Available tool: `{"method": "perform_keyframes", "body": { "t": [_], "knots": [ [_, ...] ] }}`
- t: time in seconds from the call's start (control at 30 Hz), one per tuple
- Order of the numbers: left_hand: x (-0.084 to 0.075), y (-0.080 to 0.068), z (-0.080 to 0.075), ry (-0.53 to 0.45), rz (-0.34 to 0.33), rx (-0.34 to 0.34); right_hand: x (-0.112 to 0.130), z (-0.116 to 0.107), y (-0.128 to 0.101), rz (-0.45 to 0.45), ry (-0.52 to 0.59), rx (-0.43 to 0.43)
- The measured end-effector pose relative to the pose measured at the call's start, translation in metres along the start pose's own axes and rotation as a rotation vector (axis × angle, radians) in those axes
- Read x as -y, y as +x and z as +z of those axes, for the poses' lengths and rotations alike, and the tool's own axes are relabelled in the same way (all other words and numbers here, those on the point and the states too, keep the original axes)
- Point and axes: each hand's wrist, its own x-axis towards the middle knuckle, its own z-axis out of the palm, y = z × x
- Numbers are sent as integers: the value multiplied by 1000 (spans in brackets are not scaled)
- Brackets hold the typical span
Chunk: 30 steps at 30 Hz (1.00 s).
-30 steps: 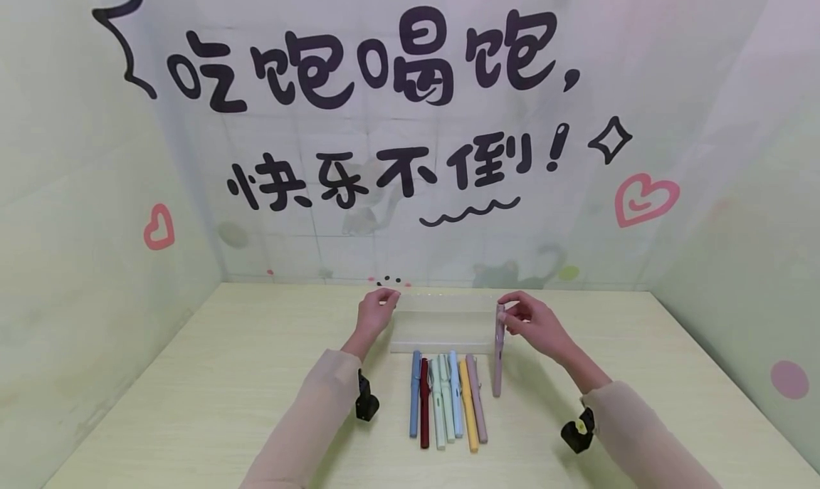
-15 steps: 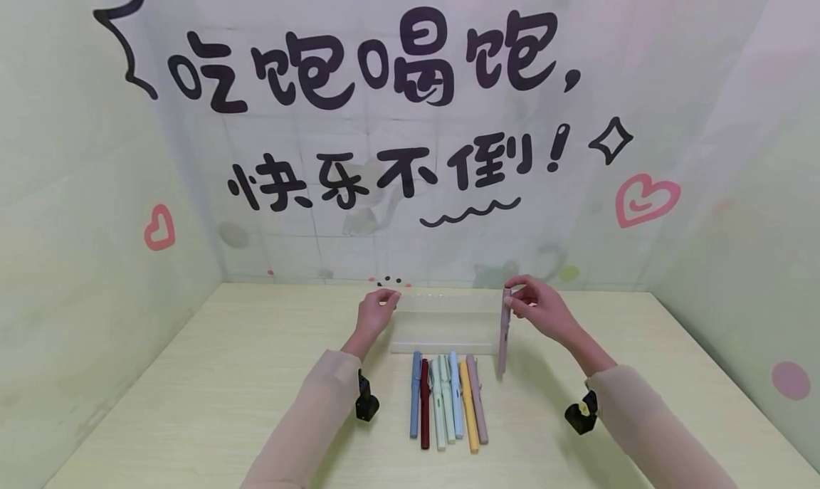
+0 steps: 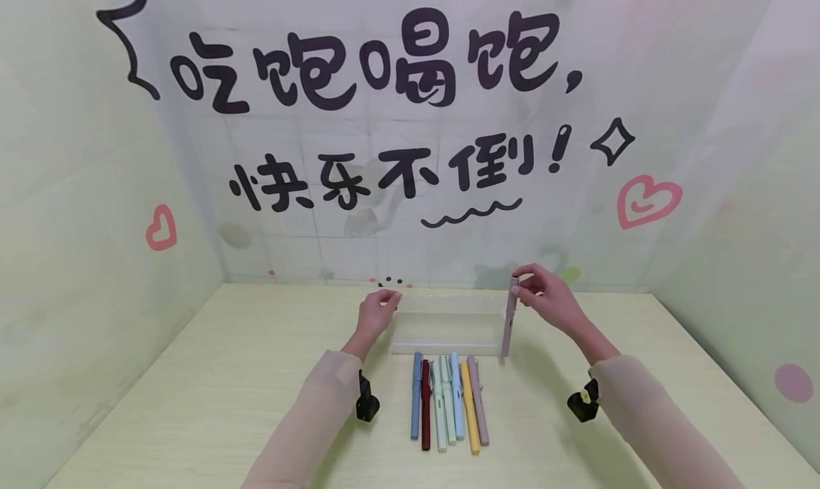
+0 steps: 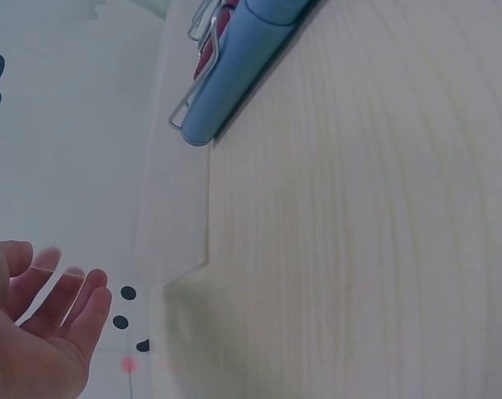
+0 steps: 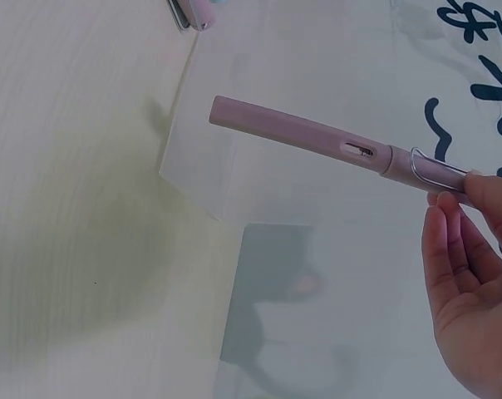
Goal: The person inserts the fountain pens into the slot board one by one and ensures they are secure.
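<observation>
Mauve pen (image 3: 509,317), capped and with a wire clip, hangs near upright right of frame centre, pinched at its cap end by the right hand (image 3: 546,295), thumb and fingertips closed on it, tip just above the table (image 3: 192,403). It looks light, rigid and smooth, likely to swivel in a 2-finger pinch; a hold lower on the barrel would seem steadier. Left hand (image 3: 375,311) pinches the left end of a clear box (image 3: 445,325), which appears thin-walled and light. Below the box, 7 pens (image 3: 447,402) lie side by side, close to the hanging tip. Open table lies left and right; backdrop walls (image 3: 77,190) close 3 sides.
</observation>
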Motion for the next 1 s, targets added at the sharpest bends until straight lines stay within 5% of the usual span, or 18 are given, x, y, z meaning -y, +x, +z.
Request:
{"method": "perform_keyframes", "body": {
  "t": [0.63, 1.0],
  "knots": [
    [1, 1, 0, 2, 1, 4, -2, 0, 8, 10, -64, -134],
    [1, 1, 0, 7, -14, 4, -10, 5, 7, 9, -59, -107]
  ]
}}
